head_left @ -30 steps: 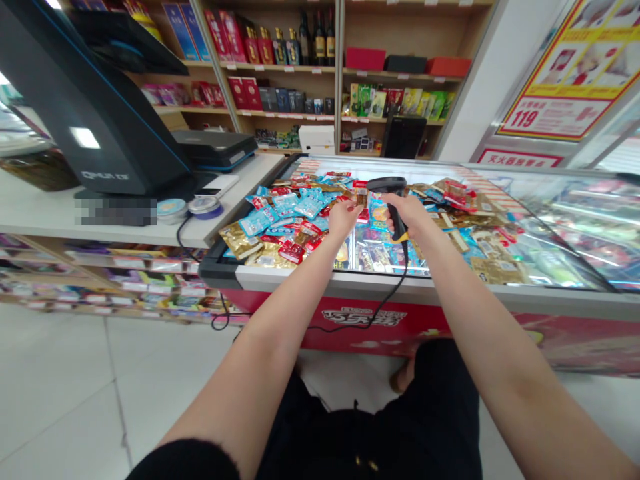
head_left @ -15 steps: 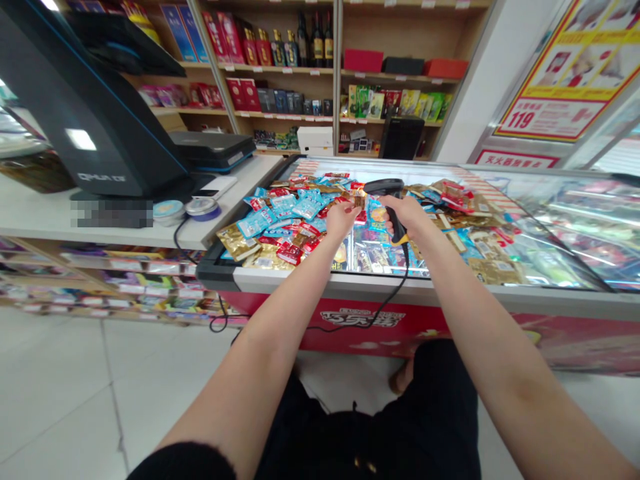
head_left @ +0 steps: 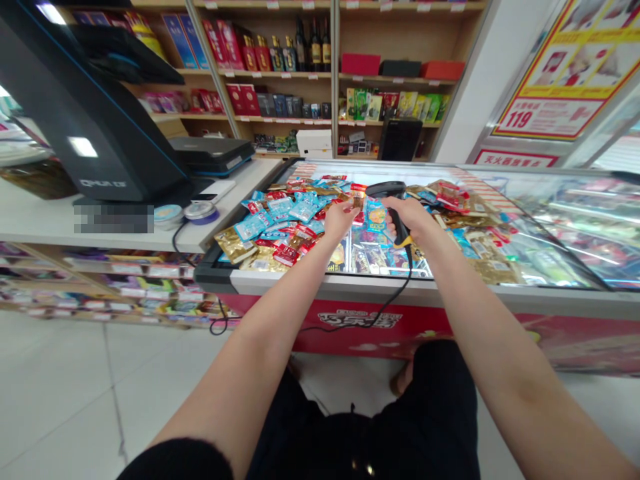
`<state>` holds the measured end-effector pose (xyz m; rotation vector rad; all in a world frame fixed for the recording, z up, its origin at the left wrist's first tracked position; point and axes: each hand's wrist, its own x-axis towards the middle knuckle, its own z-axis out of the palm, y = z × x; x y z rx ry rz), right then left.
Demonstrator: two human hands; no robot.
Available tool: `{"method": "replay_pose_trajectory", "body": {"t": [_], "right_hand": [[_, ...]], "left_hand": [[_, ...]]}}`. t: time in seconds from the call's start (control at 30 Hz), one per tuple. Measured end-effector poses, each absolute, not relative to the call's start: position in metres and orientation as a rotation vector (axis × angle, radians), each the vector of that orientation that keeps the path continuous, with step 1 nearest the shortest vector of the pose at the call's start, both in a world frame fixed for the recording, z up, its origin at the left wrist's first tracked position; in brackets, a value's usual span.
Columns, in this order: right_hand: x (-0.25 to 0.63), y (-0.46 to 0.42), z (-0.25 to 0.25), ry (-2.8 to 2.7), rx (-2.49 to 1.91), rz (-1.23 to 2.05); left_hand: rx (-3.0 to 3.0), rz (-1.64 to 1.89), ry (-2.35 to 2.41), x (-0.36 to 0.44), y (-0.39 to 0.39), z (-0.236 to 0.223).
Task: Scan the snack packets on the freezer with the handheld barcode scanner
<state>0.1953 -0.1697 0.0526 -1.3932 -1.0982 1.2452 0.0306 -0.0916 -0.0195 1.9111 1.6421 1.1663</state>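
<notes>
Left grip [head_left: 340, 219] pinches one small red and brown packet [head_left: 358, 193] near its bottom, with the fingertips close together. Right grip [head_left: 409, 215] is wrapped around the handle of a black scanner [head_left: 387, 189] that has some yellow low down. The wide head of the scanner is just beside the packet, on its right. I can't tell if the two touch.

Both are over the glass top [head_left: 550, 267] of a long freezer [head_left: 420, 317] with a red front. A black cord [head_left: 403, 288] hangs from the scanner and droops across the red part.

Around the left grip is a messy pile of blue, red and gold packets [head_left: 285, 220]. Another heap [head_left: 465, 207] lies to the right of the scanner, mostly gold with some red and blue. A blue packet [head_left: 376, 217] is between the two hands.

Off to the left, a white surface [head_left: 40, 220] holds a big black machine [head_left: 105, 133] and two little round tubs [head_left: 201, 213]. At the back, wooden shelves [head_left: 400, 30] hold bottles [head_left: 315, 50], boxes [head_left: 243, 100] and bright bags [head_left: 410, 105].
</notes>
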Motion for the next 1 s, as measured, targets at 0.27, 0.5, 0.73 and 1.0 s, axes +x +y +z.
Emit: {"method": "replay_pose_trajectory", "body": {"t": [0.27,0.5,0.73,1.0], "right_hand": [[0.222,-0.170,0.057,-1.042,-1.354,1.240],[0.265,-0.173,0.065,-0.918,-1.374,1.124],[0.310,-0.180,0.067,-0.847,-1.388,0.977],[0.318,-0.182,0.048,-0.826,-1.442,0.995]], "left_hand": [[1.951,1.147,1.558,0.050,-0.085,-0.011],[1.732,1.103,1.383,0.103,-0.080,0.006],[1.706,0.851,1.198,0.168,-0.091,0.011],[2.195,0.891,1.470,0.132,-0.100,0.004]]}}
